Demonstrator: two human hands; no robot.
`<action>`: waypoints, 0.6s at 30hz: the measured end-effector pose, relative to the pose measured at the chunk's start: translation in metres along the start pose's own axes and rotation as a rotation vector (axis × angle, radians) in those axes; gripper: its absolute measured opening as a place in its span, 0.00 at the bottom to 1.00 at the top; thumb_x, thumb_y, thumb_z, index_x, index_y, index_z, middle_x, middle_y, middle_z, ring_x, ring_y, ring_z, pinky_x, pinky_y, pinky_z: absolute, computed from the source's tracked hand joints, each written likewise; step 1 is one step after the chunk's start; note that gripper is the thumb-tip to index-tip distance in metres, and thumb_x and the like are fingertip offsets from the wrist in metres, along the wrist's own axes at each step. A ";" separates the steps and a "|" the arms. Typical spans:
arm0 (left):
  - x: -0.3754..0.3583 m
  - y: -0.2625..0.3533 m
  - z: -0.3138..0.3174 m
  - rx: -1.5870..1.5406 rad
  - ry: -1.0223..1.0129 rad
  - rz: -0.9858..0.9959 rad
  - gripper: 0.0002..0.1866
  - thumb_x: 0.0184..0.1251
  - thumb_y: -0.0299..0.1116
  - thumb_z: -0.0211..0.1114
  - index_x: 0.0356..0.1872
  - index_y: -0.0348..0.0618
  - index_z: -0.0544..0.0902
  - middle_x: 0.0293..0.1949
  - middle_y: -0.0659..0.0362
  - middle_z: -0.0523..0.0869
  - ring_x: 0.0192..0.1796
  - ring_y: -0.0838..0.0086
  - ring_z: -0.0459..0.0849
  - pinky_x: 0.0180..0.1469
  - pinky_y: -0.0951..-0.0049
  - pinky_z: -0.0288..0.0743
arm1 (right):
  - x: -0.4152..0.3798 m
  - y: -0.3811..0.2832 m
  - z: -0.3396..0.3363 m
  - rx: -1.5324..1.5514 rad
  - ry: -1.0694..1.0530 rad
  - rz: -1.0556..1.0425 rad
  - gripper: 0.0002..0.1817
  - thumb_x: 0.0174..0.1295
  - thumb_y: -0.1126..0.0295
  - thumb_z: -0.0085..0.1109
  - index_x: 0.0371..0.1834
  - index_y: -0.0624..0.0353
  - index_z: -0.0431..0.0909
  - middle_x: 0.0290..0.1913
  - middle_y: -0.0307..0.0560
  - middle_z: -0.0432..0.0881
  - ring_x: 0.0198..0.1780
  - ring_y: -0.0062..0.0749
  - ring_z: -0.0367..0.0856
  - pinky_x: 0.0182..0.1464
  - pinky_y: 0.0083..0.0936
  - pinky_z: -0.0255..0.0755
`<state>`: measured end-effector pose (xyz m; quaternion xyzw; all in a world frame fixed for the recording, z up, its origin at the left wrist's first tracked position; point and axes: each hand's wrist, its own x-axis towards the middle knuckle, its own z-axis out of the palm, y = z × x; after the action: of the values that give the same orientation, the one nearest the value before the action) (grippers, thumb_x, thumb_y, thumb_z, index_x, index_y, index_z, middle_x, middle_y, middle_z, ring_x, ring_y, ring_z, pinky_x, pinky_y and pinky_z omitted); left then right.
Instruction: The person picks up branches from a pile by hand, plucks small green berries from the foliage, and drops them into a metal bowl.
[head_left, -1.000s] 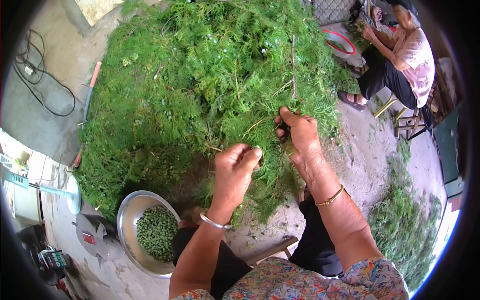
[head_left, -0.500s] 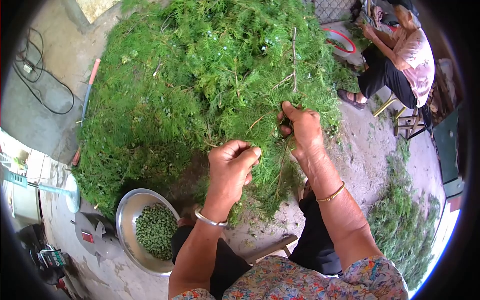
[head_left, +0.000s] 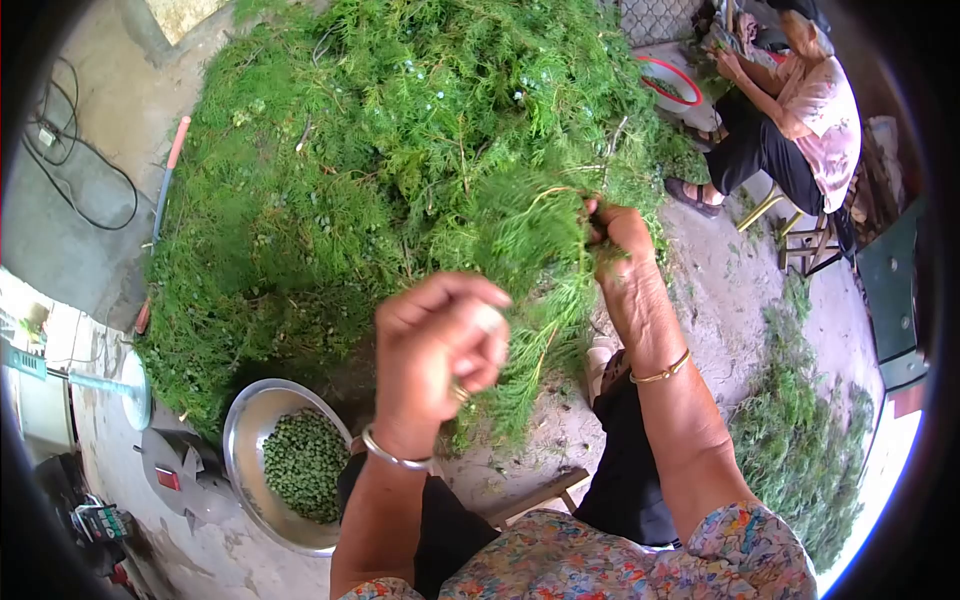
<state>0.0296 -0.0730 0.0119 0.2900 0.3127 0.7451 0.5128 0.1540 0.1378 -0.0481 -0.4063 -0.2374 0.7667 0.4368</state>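
My right hand (head_left: 624, 238) grips a leafy evergreen branch (head_left: 540, 235) whose feathery green sprays hang to the left and below the fingers. Lower and to the left, my left hand (head_left: 440, 345) is away from the branch, fingers curled in and smeared by motion. Whatever lies in those fingers, if anything, is hidden. Behind both hands rises a large heap of cut evergreen branches (head_left: 330, 190), dotted with small pale berries. By my left knee stands a wide metal bowl (head_left: 238, 440) holding many small green berries (head_left: 303, 465).
At the upper right another person (head_left: 815, 110) sits on a stool, hands raised near a red-rimmed basin (head_left: 690, 92). Stripped-looking greenery (head_left: 800, 440) lies on the floor at right. A long-handled tool (head_left: 178, 145) rests along the heap's left edge, near a black cable (head_left: 95, 215).
My left hand has pulled back from the foliage, down and left. My right hand has shifted slightly right with the branch, which has swung and turned.
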 end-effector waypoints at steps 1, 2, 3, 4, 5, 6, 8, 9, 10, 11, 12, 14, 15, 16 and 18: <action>0.004 0.003 -0.013 -0.174 0.063 -0.025 0.09 0.68 0.27 0.52 0.35 0.35 0.80 0.21 0.53 0.79 0.13 0.84 0.64 0.13 0.82 0.60 | 0.000 -0.002 0.002 0.022 -0.023 -0.023 0.09 0.61 0.79 0.44 0.44 0.65 0.70 0.30 0.39 0.75 0.24 0.22 0.67 0.26 0.14 0.60; 0.009 0.001 -0.030 -0.352 0.047 -0.023 0.11 0.70 0.32 0.51 0.35 0.35 0.79 0.23 0.51 0.80 0.15 0.82 0.66 0.14 0.81 0.63 | -0.004 -0.006 0.001 0.050 -0.040 -0.056 0.11 0.61 0.80 0.43 0.46 0.68 0.69 0.31 0.40 0.75 0.24 0.22 0.68 0.25 0.15 0.61; 0.013 -0.002 -0.046 -0.527 0.027 -0.022 0.14 0.72 0.37 0.51 0.35 0.36 0.78 0.26 0.49 0.80 0.18 0.81 0.69 0.16 0.79 0.65 | 0.019 -0.003 -0.024 0.014 -0.132 -0.051 0.14 0.62 0.79 0.43 0.51 0.68 0.68 0.30 0.41 0.76 0.25 0.23 0.71 0.28 0.17 0.67; 0.014 -0.001 -0.054 -0.536 0.006 -0.025 0.17 0.72 0.41 0.50 0.37 0.36 0.78 0.27 0.49 0.79 0.21 0.80 0.70 0.18 0.78 0.67 | 0.012 -0.007 -0.018 0.086 -0.192 -0.024 0.14 0.63 0.78 0.43 0.52 0.67 0.68 0.30 0.41 0.76 0.26 0.24 0.73 0.30 0.20 0.70; 0.014 0.000 -0.059 -0.545 -0.014 -0.028 0.19 0.73 0.45 0.49 0.39 0.37 0.77 0.29 0.49 0.78 0.24 0.79 0.71 0.19 0.77 0.70 | 0.004 -0.011 -0.013 0.158 -0.252 0.003 0.15 0.64 0.77 0.44 0.54 0.65 0.67 0.30 0.41 0.76 0.27 0.25 0.74 0.31 0.23 0.73; 0.012 -0.002 -0.059 -0.546 -0.004 -0.029 0.20 0.73 0.45 0.49 0.39 0.36 0.77 0.30 0.48 0.78 0.24 0.79 0.71 0.20 0.77 0.70 | 0.003 -0.012 -0.015 0.152 -0.256 0.005 0.15 0.64 0.77 0.44 0.54 0.65 0.67 0.30 0.41 0.76 0.27 0.25 0.74 0.31 0.23 0.73; 0.009 -0.004 -0.056 -0.480 0.021 -0.026 0.19 0.72 0.45 0.50 0.39 0.36 0.77 0.30 0.49 0.78 0.24 0.79 0.70 0.20 0.77 0.70 | 0.002 -0.016 -0.022 -0.126 -0.329 -0.093 0.16 0.65 0.75 0.44 0.57 0.63 0.66 0.31 0.40 0.76 0.28 0.28 0.75 0.34 0.28 0.76; 0.007 -0.005 -0.053 -0.410 0.044 -0.029 0.19 0.72 0.44 0.51 0.39 0.35 0.77 0.30 0.49 0.78 0.24 0.79 0.70 0.20 0.78 0.69 | 0.002 -0.016 -0.023 -0.130 -0.328 -0.092 0.16 0.65 0.75 0.44 0.57 0.63 0.66 0.31 0.40 0.76 0.28 0.28 0.75 0.34 0.28 0.76; 0.005 -0.005 -0.048 -0.237 0.026 0.031 0.15 0.70 0.40 0.55 0.39 0.35 0.78 0.31 0.51 0.79 0.24 0.81 0.71 0.21 0.79 0.70 | 0.004 -0.015 -0.023 -0.073 -0.333 -0.073 0.17 0.65 0.74 0.45 0.57 0.62 0.66 0.31 0.40 0.76 0.27 0.28 0.75 0.33 0.28 0.76; 0.003 -0.004 -0.038 -0.135 0.041 0.064 0.09 0.65 0.30 0.59 0.39 0.33 0.79 0.30 0.51 0.79 0.22 0.83 0.69 0.20 0.82 0.68 | 0.006 -0.013 -0.024 -0.015 -0.339 -0.053 0.17 0.66 0.74 0.46 0.57 0.62 0.66 0.31 0.39 0.76 0.27 0.29 0.74 0.33 0.28 0.75; 0.002 -0.004 -0.032 -0.023 0.006 0.082 0.07 0.63 0.26 0.59 0.38 0.32 0.79 0.29 0.51 0.80 0.21 0.83 0.69 0.19 0.83 0.67 | 0.009 -0.011 -0.024 -0.015 -0.340 -0.051 0.17 0.66 0.74 0.46 0.57 0.62 0.66 0.31 0.39 0.76 0.27 0.29 0.74 0.33 0.28 0.75; -0.001 -0.005 -0.018 0.191 0.018 0.096 0.07 0.54 0.17 0.61 0.35 0.31 0.80 0.26 0.53 0.80 0.20 0.85 0.70 0.17 0.85 0.64 | 0.016 -0.006 -0.023 0.113 -0.213 -0.027 0.12 0.66 0.73 0.46 0.51 0.62 0.69 0.29 0.38 0.75 0.25 0.27 0.72 0.31 0.26 0.73; -0.002 -0.008 -0.012 0.443 0.070 0.144 0.07 0.53 0.18 0.67 0.34 0.33 0.82 0.21 0.63 0.78 0.18 0.86 0.71 0.18 0.86 0.60 | 0.013 -0.007 -0.020 0.114 -0.213 -0.028 0.12 0.66 0.73 0.46 0.51 0.62 0.69 0.29 0.38 0.75 0.25 0.27 0.72 0.31 0.26 0.73; 0.000 -0.013 -0.009 0.687 0.046 0.312 0.08 0.52 0.17 0.67 0.34 0.33 0.82 0.24 0.62 0.80 0.21 0.85 0.74 0.20 0.84 0.64 | 0.010 -0.008 -0.016 0.082 -0.173 -0.037 0.09 0.66 0.72 0.47 0.47 0.61 0.70 0.27 0.37 0.74 0.24 0.25 0.71 0.30 0.24 0.70; 0.002 -0.025 -0.005 0.982 0.065 0.484 0.09 0.52 0.19 0.69 0.35 0.32 0.81 0.25 0.59 0.81 0.24 0.80 0.78 0.24 0.80 0.69 | 0.004 -0.002 -0.007 -0.017 -0.076 -0.073 0.04 0.66 0.71 0.47 0.35 0.58 0.71 0.23 0.33 0.73 0.23 0.20 0.67 0.25 0.20 0.60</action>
<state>0.0394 -0.0653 -0.0102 0.5358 0.5637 0.6168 0.1212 0.1589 0.1425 -0.0524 -0.3717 -0.2748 0.7631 0.4517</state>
